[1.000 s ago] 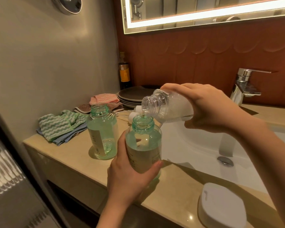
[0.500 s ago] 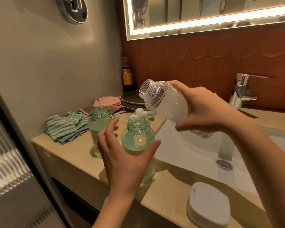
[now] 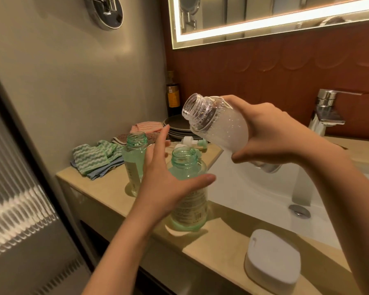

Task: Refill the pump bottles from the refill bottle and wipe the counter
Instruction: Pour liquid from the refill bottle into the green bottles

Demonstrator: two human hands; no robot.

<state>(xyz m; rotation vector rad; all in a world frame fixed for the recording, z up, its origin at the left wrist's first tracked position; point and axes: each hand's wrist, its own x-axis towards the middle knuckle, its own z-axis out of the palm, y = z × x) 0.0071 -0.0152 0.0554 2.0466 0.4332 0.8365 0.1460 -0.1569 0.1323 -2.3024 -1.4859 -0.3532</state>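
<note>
**Head view: refill bottle held tilted above two open green bottles**

Head camera footage shows the right hand [image 3: 271, 133] raised over the white sink basin [image 3: 254, 194], with its fingers and thumb wrapped round the clear plastic refill bottle [image 3: 217, 126]. This bottle is held tilted, its uncapped threaded mouth pointing up and to the left, and cloudy white liquid is seen in its body. It is kept in the air, above and to the right of the nearer translucent green pump bottle [image 3: 190, 207].

The nearer green bottle stands upright and without its pump on the beige stone counter [image 3: 217, 241], just beside the basin edge. The left hand [image 3: 168, 179] is held in front of it with the forearm reaching up from below. The fingers are straight and spread, and the thumb is stretched across the bottle's shoulder; whether the bottle is actually touched cannot be told. A second open green pump bottle [image 3: 134, 150] stands upright just behind the left hand.

White pump heads [image 3: 190, 140] are laid on the counter behind the bottles, near a stack of dark plates [image 3: 177, 126]. Green-striped folded cloths [image 3: 90, 156] are piled by the wall, and a white rounded soap box [image 3: 273, 256] sits at the near counter edge.
</note>
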